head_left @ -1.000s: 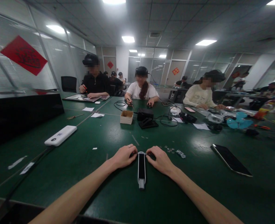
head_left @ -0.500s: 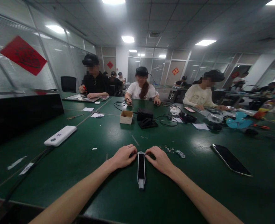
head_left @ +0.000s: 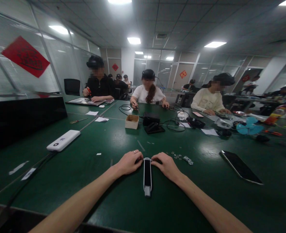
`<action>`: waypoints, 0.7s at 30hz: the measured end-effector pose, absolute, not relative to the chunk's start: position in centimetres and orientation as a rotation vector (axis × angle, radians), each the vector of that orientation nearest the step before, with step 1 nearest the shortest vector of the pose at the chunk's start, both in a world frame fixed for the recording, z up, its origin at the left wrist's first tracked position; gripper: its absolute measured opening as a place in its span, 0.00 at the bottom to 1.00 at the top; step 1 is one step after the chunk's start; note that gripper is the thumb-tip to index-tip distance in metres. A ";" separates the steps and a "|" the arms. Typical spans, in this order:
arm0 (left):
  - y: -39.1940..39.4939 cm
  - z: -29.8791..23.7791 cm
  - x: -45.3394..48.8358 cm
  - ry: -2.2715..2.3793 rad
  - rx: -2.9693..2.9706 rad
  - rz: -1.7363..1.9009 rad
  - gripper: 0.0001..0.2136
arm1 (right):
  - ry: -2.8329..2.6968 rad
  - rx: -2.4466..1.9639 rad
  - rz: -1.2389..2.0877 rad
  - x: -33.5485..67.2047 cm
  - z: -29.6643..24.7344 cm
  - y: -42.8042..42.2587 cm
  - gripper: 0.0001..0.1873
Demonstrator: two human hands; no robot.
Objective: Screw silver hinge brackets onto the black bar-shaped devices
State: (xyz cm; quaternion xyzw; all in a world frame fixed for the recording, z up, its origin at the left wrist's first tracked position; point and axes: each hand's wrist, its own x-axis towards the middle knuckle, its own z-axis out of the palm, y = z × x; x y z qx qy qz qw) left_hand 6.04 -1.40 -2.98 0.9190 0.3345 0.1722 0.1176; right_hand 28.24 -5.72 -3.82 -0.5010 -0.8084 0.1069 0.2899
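A long, narrow device with a pale frame and a black strip down its middle (head_left: 147, 174) lies on the green table, its long side pointing toward me. A small grey block shows at its near end. My left hand (head_left: 129, 162) has its fingers curled together at the left of the far end. On the other side, my right hand (head_left: 166, 165) pinches the same end between thumb and fingers. The fingertips partly cover the spots they touch. Several small rings (head_left: 176, 156) and a small grey metal part (head_left: 188, 160) lie beyond my right hand.
A dark-screened phone or tablet (head_left: 241, 167) lies to the right. At the left are a white power bank (head_left: 63, 140) with a cable and a large black panel (head_left: 24, 119). A small open box (head_left: 132, 122) stands ahead. Co-workers sit across the table.
The view has shifted very slightly. Both hands stay at the far end of the device, with no clear movement of it.
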 end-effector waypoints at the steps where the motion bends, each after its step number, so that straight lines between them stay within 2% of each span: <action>1: -1.4 -2.9 6.0 0.983 2.687 0.502 0.05 | -2.153 -1.338 0.292 28.2 -3.8 -5.7 0.06; 21: -1.4 -3.0 6.1 0.988 2.684 0.509 0.04 | -2.155 -1.324 0.321 28.2 -3.4 -5.8 0.06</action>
